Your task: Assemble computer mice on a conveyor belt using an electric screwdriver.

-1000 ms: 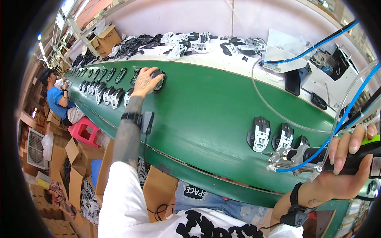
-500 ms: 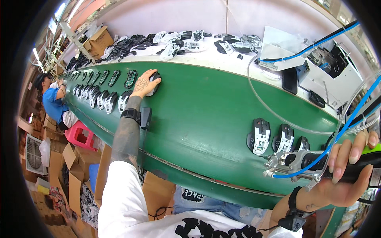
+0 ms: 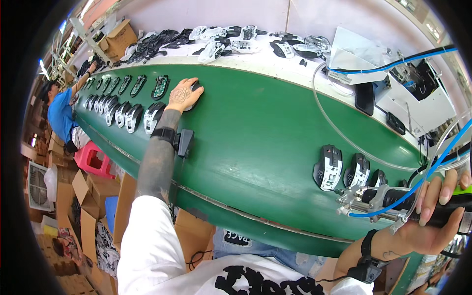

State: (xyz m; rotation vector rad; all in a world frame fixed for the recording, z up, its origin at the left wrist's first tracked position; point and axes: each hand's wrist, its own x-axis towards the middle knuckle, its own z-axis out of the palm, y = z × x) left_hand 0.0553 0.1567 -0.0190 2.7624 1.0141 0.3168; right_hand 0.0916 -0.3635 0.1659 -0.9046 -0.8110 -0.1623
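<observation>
My left hand (image 3: 184, 95) is at the far middle of the green work surface, its fingers closed over a dark computer mouse (image 3: 195, 87) that is mostly hidden. At the right, my right hand (image 3: 432, 216) is wrapped round a black electric screwdriver (image 3: 455, 200) with a green band. A metal fitting and a blue air hose (image 3: 378, 214) sit at its front. Close to the screwdriver's tip end stand a white-and-black opened mouse (image 3: 330, 167) and two others in a row. Left of my left hand lies a white-and-black mouse shell (image 3: 152, 118), and behind it a green circuit board in a black base (image 3: 160, 87).
Two rows of mouse parts run leftward along the green belt (image 3: 246, 147). A white shelf (image 3: 265, 58) behind holds loose shells and black parts. A clear tube (image 3: 317, 103) loops down at the right beside a white machine (image 3: 418, 98). A co-worker in blue (image 3: 60, 115) sits at the far left.
The view has shifted slightly. My left hand stays over the mouse, and my right hand keeps hold of the screwdriver. The co-worker's arm now stretches toward the dark parts at the back.
</observation>
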